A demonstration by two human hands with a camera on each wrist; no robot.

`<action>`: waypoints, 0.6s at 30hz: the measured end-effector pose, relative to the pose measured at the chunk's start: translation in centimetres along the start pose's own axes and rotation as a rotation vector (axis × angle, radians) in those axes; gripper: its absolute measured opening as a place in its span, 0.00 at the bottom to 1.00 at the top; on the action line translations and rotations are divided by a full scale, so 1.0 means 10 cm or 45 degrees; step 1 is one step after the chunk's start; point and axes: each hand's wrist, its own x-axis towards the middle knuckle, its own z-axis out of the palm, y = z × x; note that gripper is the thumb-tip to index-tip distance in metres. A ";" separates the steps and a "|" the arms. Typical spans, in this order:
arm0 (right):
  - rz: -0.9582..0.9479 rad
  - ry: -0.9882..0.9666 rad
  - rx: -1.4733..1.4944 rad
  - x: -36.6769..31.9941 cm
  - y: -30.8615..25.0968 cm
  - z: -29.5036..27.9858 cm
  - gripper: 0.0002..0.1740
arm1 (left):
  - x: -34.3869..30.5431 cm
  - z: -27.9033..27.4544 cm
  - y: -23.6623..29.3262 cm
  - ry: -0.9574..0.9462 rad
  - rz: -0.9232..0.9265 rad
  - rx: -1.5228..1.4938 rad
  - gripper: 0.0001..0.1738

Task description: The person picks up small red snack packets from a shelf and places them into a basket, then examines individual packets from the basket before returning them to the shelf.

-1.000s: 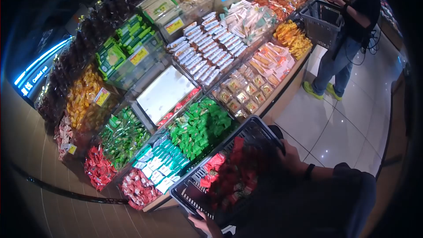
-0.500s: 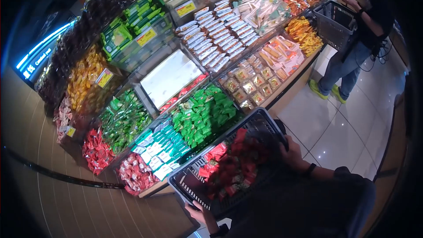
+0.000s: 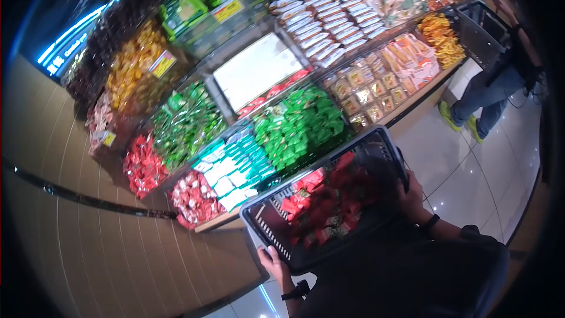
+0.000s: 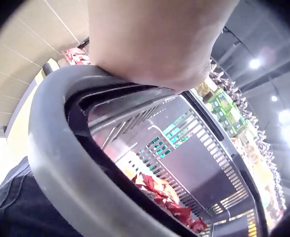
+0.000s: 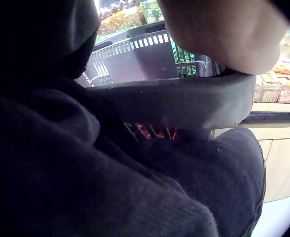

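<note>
A dark shopping basket (image 3: 266, 234) with a grey rim and slotted walls is held tilted in front of the body. Red wrapped packets (image 3: 338, 203) lie heaped inside it. My left hand (image 3: 274, 264) grips the near left end, its thumb over the rim; most of its fingers are hidden beneath. On the opposite end my right hand (image 3: 412, 197) holds the rim. The left wrist view shows the basket's rounded rim (image 4: 51, 138) close up, under the heel of the hand. In the right wrist view, a dark sleeve (image 5: 86, 173) covers much of the picture beside the rim (image 5: 184, 101).
Beyond the basket stands a sloped display of bins with green packets (image 3: 300, 126), teal-and-white packets (image 3: 235, 168), red packets (image 3: 197, 200) and a white panel (image 3: 258, 73). At right, another person (image 3: 494, 97) stands on the tiled floor (image 3: 450, 182) beside a second basket (image 3: 484, 30).
The head view has shifted, so the display and the other person now sit further right and the near-left floor shows more. Both hands keep their hold on the basket, which appears higher in view.
</note>
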 end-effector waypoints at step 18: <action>-0.011 -0.060 -0.043 0.02 0.28 0.13 0.11 | -0.04 -0.07 -0.54 0.091 -0.459 -0.405 0.45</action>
